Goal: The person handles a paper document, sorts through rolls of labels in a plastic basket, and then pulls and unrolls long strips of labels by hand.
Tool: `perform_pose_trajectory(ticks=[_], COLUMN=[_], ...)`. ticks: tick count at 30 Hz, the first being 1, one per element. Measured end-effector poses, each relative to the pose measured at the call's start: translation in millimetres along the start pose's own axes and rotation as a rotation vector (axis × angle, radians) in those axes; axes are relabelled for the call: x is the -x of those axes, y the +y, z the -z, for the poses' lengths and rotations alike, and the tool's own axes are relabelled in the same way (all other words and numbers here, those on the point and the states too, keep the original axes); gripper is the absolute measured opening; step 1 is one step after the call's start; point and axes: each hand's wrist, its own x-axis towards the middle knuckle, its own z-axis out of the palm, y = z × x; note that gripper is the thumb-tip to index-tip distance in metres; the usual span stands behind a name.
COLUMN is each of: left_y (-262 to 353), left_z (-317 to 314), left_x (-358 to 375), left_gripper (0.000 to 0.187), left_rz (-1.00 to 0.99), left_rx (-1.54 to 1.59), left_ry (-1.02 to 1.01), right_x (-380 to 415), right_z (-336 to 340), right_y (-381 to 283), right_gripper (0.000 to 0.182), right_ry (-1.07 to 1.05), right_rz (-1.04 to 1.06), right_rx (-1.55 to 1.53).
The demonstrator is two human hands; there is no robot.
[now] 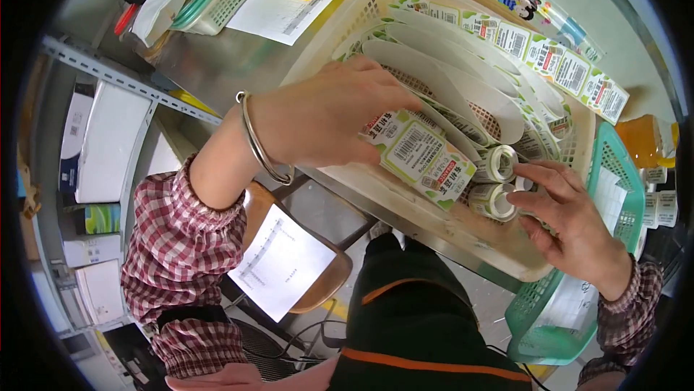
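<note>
Now, left hand [329,112] grips label strip [423,159], long axis slanting down-right, in basket [463,243].

I count two hands [340,112], three baskets [376,7], two label rolls [499,163] near the right, one bracelet [260,149].

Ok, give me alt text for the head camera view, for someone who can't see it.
A person's left hand holds a strip of barcode labels over a cream basket of label strips, while the right hand touches small label rolls inside it. A green basket sits alongside.
</note>
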Motion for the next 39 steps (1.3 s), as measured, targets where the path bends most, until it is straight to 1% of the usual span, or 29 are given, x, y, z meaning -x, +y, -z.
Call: perform_pose_trajectory(ticks=[2,3,5,8,15,17,21,23,29,33,35,36,38,39], left_y=[-0.2,0.8,2.8,2.7,1.7,1.7,1.8,5.7,24.6,30.1,28.9,28.9,26.2,21.5], left_z=[-2.7,-4.5,-7.3,-12.8,-17.2,-18.6,-17.8,-15.4,-2.8,1.4,8.4,11.0,15.1,15.7], left_x=[-1.9,-2.6,-3.5,-7.5,-11.1,-10.3,-9.3,-8.0,-0.1,2.5,4.4,5.9,8.6,9.4], left_gripper=[0.065,0.065,0.067,0.067,0.061,0.059,0.059,0.058,0.061,0.063,0.065,0.065,0.064,0.057], left_rz=[-0.046,-0.055,-0.038,-0.013,-0.050,-0.055,-0.066,-0.079,-0.072,-0.037,-0.046,-0.043,0.086,0.063], left_rx=[-0.162,-0.165,-0.327,-0.378,-0.386,-0.399,-0.390,-0.394,-0.407,-0.401,-0.508,-0.508,-0.102,-0.067], left_ry=[0.002,-0.013,0.006,-0.018,0.043,0.088,0.130,0.203,0.316,0.333,0.456,0.457,0.651,0.704], right_x=[-0.5,-0.1,0.2,0.9,3.7,3.7,2.9,2.8,2.9,2.2,0.0,-1.3,-5.0,-7.7], right_z=[-1.8,-2.7,-3.7,-4.7,-5.3,-5.2,-4.8,-5.0,-4.2,-4.1,-3.8,-3.5,-2.2,-2.2], right_y=[-0.3,-0.6,-2.3,-4.3,-3.7,-3.8,-3.4,-2.6,-4.8,-6.4,-7.0,-7.8,-10.2,-10.2], right_gripper=[0.033,0.033,0.032,0.033,0.035,0.035,0.037,0.037,0.036,0.037,0.038,0.038,0.038,0.038], right_ry=[0.016,0.024,0.030,0.052,0.052,0.044,0.043,0.046,0.054,0.074,0.106,0.105,0.121,0.119], right_rz=[0.006,-0.006,-0.018,-0.030,-0.053,-0.062,-0.068,-0.074,-0.087,-0.089,-0.068,-0.065,-0.067,-0.066], right_rx=[0.013,0.003,0.017,-0.003,0.016,-0.003,0.005,0.005,-0.019,-0.002,-0.007,-0.007,-0.043,-0.046])
